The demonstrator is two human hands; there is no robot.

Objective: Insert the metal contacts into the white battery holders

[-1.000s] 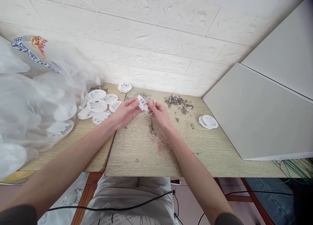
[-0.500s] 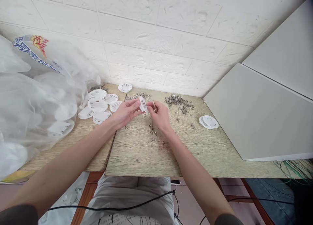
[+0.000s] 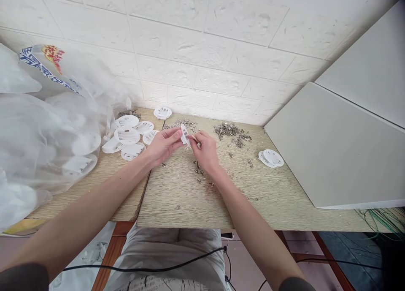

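Observation:
In my left hand (image 3: 164,147) a white round plastic disc (image 3: 184,134) is held up on edge, pinched at its rim between thumb and fingers. Small metal pieces sit in the disc's slots. My right hand (image 3: 206,152) is closed round a slim brass-coloured tool (image 3: 194,137), mostly hidden by the fingers; I cannot make out its exact kind. The right fingertips are at the disc's right side. Just below this hand, several small metal parts (image 3: 198,172) lie on the tabletop.
A pile of metal parts (image 3: 232,130) lies near the wall. White discs (image 3: 127,136) are heaped at left beside a big clear plastic bag (image 3: 57,134). More discs rest at the back (image 3: 162,112) and right (image 3: 271,158). A grey panel (image 3: 348,151) stands at right.
My right hand has turned slightly, and the tool now tilts toward the disc, with less of it showing. My left hand keeps the disc in nearly the same place.

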